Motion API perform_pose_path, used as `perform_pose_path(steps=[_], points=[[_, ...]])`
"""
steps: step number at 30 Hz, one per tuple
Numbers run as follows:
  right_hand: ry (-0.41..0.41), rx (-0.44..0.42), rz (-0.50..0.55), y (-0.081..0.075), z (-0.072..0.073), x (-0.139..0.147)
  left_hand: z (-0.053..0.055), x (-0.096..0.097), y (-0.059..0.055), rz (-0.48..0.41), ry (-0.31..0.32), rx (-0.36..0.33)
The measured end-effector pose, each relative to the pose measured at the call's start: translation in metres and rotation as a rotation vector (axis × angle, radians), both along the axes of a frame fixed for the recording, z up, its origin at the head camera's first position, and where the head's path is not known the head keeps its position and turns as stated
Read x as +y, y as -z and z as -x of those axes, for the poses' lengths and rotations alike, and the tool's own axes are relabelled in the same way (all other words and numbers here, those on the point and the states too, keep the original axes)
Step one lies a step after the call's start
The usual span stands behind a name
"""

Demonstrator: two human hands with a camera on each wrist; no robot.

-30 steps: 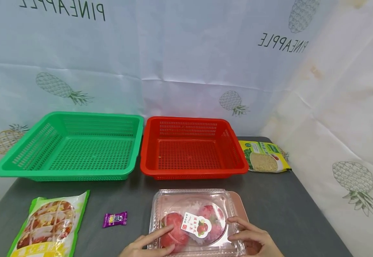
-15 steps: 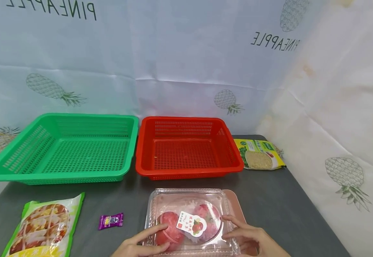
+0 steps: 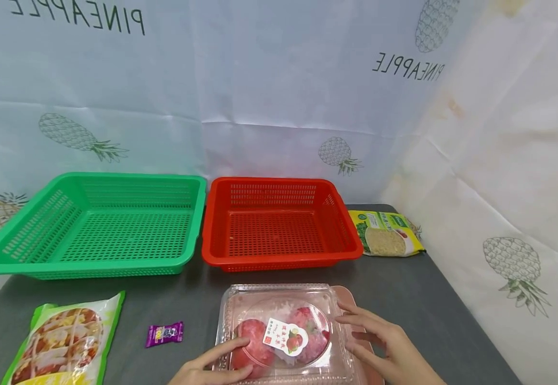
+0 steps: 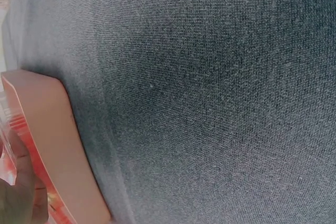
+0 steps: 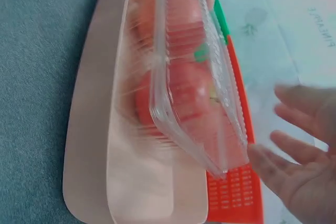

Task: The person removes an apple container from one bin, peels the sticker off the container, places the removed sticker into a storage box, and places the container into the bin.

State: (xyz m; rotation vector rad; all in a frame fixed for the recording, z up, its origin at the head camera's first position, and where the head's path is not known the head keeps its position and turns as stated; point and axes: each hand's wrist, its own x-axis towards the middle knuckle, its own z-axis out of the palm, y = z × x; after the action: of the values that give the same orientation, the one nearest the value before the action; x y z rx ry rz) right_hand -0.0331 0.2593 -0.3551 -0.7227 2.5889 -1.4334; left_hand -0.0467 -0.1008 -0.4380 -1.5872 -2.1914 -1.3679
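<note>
head view shows the clear box [image 3: 286,334] well in from the desk's [image 3: 433,321] right edge, left hand [image 3: 207,369] straight-fingered on it, right hand [image 3: 389,342] spread, empty, beside it; even two-sided support seems best.

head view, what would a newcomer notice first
The green basket and red basket, side by side at the back of the table, probably stand out first. Next comes the clear plastic container of red fruit in front of the red basket, with the left hand on it and the right hand by its right edge.
</note>
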Motion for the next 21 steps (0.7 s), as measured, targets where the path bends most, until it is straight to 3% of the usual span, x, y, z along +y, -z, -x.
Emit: perform_pose_path(steps=[3, 7, 10, 17, 21], points=[[0.032, 0.007, 0.095, 0.001, -0.001, -0.007, 0.0, 0.001, 0.0, -0.003, -0.009, 0.011], [-0.036, -0.199, 0.274, 0.004, -0.002, -0.019, 0.001, 0.002, 0.0, -0.013, -0.024, 0.099], [-0.065, -0.304, 0.328, 0.009, -0.001, -0.028, 0.002, 0.003, -0.001, -0.013, -0.031, 0.136], [-0.105, -0.327, 0.36, 0.013, -0.001, -0.041, 0.001, 0.003, 0.001, -0.042, -0.017, 0.115], [-0.093, -0.357, 0.361, 0.013, -0.002, -0.043, -0.001, 0.004, 0.003, -0.051, -0.031, 0.027]])
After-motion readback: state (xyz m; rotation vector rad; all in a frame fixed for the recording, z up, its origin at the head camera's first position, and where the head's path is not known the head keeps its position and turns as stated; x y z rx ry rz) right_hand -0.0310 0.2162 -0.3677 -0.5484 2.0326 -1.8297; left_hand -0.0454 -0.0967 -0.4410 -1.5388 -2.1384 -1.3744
